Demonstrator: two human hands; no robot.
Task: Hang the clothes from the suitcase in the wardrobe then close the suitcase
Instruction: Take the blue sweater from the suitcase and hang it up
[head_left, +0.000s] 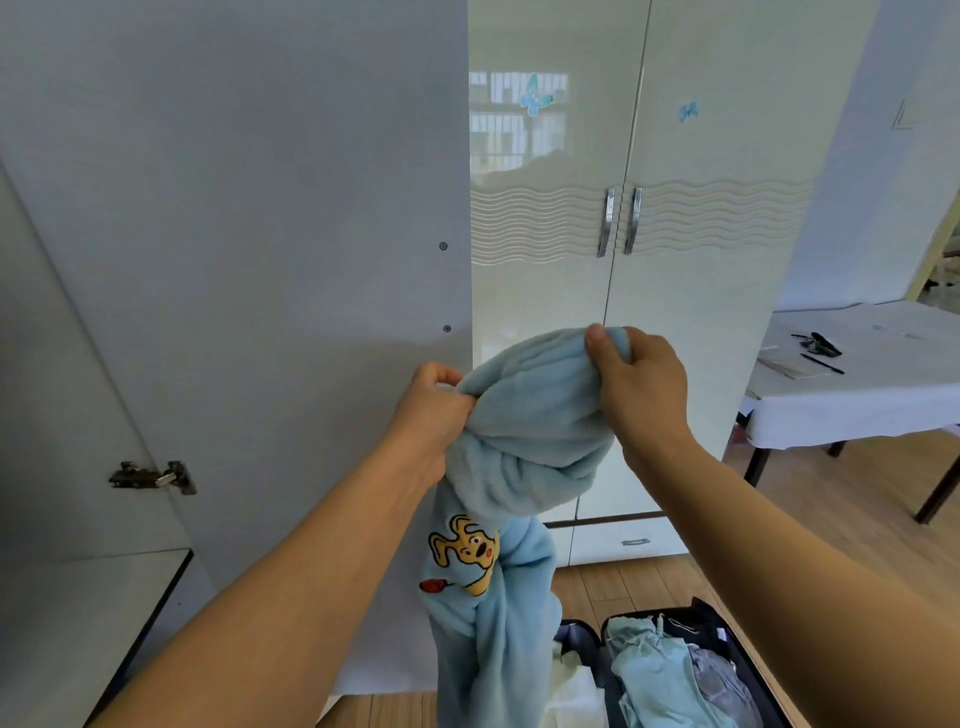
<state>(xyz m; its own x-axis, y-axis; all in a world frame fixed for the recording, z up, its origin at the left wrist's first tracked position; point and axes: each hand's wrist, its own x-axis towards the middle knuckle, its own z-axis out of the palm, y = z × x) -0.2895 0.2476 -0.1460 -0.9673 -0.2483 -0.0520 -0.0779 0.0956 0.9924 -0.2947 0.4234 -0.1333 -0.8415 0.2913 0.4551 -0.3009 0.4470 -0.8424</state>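
Open wardrobe door at left. Left hand bunched round one edge of a blue fleece top, right hand pinching its upper fold, top hanging chest-high before the closed doors. Lower right, open suitcase on the floor with pale clothes, perhaps trousers. Far right, table.

Pale blue fleece garment: plain plush, with a yellow cartoon dog patch outlined in brown, red mark beside it. Glossy cream wardrobe doors: band of raised white wavy lines, chrome bar handles, light blue butterfly stickers. Open wardrobe door at left: matte grey-white. Black open suitcase, near right: mint-green and white clothes. White tablecloth, far right. Light wood plank floor.
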